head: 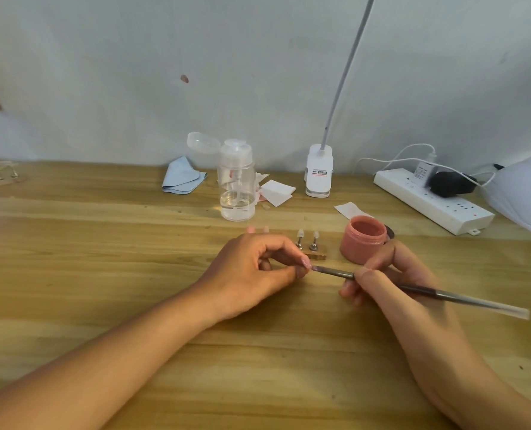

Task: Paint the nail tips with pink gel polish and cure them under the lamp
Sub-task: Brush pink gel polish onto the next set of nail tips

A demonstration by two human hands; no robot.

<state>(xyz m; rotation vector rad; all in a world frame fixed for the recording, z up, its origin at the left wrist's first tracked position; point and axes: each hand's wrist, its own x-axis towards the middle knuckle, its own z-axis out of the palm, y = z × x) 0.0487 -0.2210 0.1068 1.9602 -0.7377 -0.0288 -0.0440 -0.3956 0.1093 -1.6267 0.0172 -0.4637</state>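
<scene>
Left hand [258, 268] pinches one nail tip [308, 265], right hand [382, 274] grips the brush [335, 272]; stand tips [315, 235] at its twelve o'clock seem unpainted, curing pending

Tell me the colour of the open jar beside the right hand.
Salmon pink, both the jar and its contents, seen in the head view.

One open pink jar [363, 240] stands on the desk [103, 243]. Left of the jar are two clear nail tips [300, 233] on stands and two pinkish tips [265, 228] further left. One nail tip [305, 262] is pinched in the left hand [248, 274]. There are two hands; the right hand [391, 283], in front of the jar, holds the one brush [428, 291]. Behind the jar to the left are one pump bottle [236, 181], one blue cloth [182, 176] and one clip lamp [319, 170]. Right of the jar lies one power strip [413, 193] carrying two plugs [450, 183].
</scene>
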